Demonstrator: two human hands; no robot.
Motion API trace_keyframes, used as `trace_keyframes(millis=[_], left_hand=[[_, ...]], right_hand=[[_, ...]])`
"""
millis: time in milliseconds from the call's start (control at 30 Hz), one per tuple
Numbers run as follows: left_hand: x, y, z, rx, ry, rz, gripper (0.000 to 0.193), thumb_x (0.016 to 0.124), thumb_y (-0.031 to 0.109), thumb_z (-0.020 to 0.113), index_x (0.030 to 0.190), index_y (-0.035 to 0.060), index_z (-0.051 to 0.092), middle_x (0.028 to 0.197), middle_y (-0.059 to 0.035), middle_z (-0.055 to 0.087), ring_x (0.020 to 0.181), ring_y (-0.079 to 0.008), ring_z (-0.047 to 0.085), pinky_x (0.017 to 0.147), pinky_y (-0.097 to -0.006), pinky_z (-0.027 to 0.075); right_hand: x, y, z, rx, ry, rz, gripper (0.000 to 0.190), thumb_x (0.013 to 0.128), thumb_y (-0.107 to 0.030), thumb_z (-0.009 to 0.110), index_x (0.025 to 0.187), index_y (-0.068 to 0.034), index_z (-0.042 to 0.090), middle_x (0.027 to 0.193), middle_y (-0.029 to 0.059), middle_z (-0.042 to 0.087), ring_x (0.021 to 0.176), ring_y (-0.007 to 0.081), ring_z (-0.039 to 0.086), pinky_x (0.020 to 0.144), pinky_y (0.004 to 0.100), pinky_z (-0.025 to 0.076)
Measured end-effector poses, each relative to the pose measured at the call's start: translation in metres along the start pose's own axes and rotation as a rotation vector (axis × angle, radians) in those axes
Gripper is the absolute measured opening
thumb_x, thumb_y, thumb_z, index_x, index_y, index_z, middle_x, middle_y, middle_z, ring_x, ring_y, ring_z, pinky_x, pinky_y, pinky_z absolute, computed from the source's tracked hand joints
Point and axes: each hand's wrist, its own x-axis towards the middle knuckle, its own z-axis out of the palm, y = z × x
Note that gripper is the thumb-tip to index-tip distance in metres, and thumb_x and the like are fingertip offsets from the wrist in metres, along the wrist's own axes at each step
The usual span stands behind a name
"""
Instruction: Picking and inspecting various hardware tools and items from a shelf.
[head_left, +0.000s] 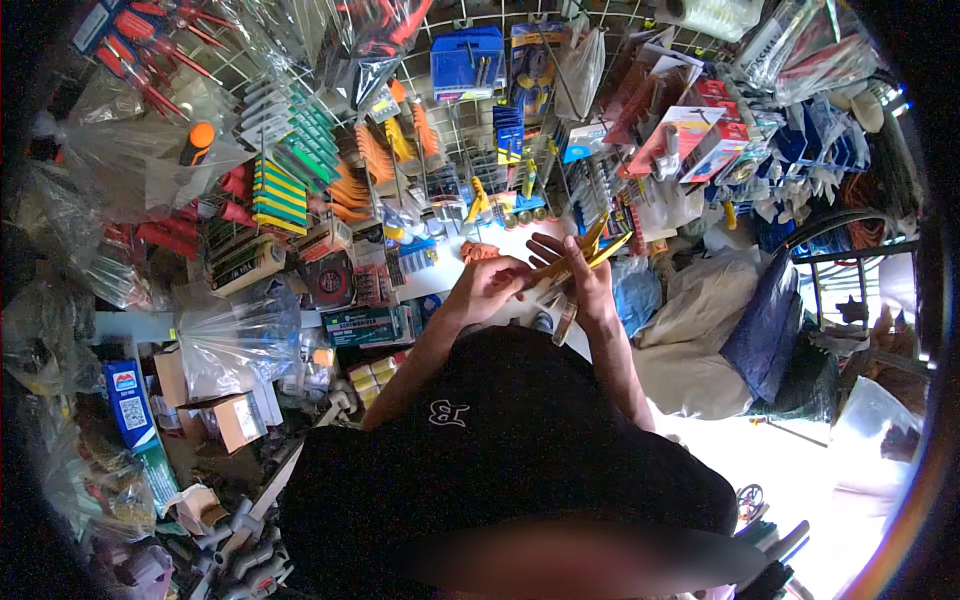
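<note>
My right hand (592, 289) has its thumb and outstretched fingers around a small bundle of yellow-handled tools (607, 247); their exact kind is hard to tell. Clear plastic wrapping or blades (553, 298) hang below the bundle towards my shirt. At the bundle's left end, my left hand (487, 289) has curled fingers pinching the yellow part, its fingertips partly hidden. Behind the hands, a similar yellow tool (476, 201) hangs on a rack hook. An orange-brown bunched item (480, 252) lies on a white surface just beyond my left hand.
A wire grid rack (457, 22) carries hanging packaged tools ahead. Green utility knife packs (300, 154) and orange tools (375, 154) project on hooks at left. A screwdriver box (367, 327) sits near my left forearm. Cloth-covered goods (697, 330) stand right; cardboard boxes (232, 421) lie lower left.
</note>
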Motion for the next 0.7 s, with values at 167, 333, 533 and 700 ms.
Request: trace_keyframes(millis=[167, 333, 533, 700], left_hand=[[-0.007, -0.013, -0.031, 0.319, 0.391, 0.217, 0.018, 0.1, 0.011, 0.066, 0.111, -0.0017, 0.069, 0.095, -0.0091, 0.075, 0.085, -0.0145, 0.072, 0.072, -0.0274, 0.057], [-0.013, -0.053, -0.072, 0.414, 0.692, 0.141, 0.021, 0.098, 0.018, 0.069, 0.11, -0.0005, 0.07, 0.095, -0.0123, 0.075, 0.085, -0.0183, 0.072, 0.072, -0.031, 0.056], [-0.008, -0.045, -0.072, 0.464, 0.723, 0.092, 0.021, 0.1, 0.015, 0.067, 0.112, -0.0022, 0.067, 0.096, -0.0122, 0.075, 0.089, -0.0174, 0.072, 0.077, -0.0309, 0.055], [0.0, -0.042, -0.062, 0.525, 0.782, 0.14, 0.019, 0.098, 0.014, 0.069, 0.106, -0.0025, 0.069, 0.091, -0.0144, 0.075, 0.085, -0.021, 0.073, 0.076, -0.0331, 0.056]], right_hand=[[-0.006, -0.002, -0.008, 0.066, 0.062, -0.021, 0.052, 0.105, -0.031, 0.058, 0.128, 0.014, 0.046, 0.129, 0.0314, 0.061, 0.121, 0.0433, 0.063, 0.1, 0.0535, 0.056], [-0.005, -0.007, -0.012, 0.055, 0.075, -0.01, 0.05, 0.105, -0.029, 0.058, 0.127, 0.014, 0.046, 0.128, 0.0307, 0.061, 0.121, 0.0432, 0.063, 0.1, 0.0545, 0.056], [-0.003, -0.006, -0.006, 0.044, 0.055, 0.011, 0.048, 0.105, -0.03, 0.059, 0.126, 0.012, 0.049, 0.127, 0.0293, 0.062, 0.122, 0.0413, 0.063, 0.096, 0.054, 0.058], [-0.005, -0.001, -0.004, 0.018, 0.053, 0.032, 0.046, 0.104, -0.031, 0.06, 0.126, 0.008, 0.052, 0.125, 0.0269, 0.063, 0.12, 0.0386, 0.064, 0.089, 0.0526, 0.061]])
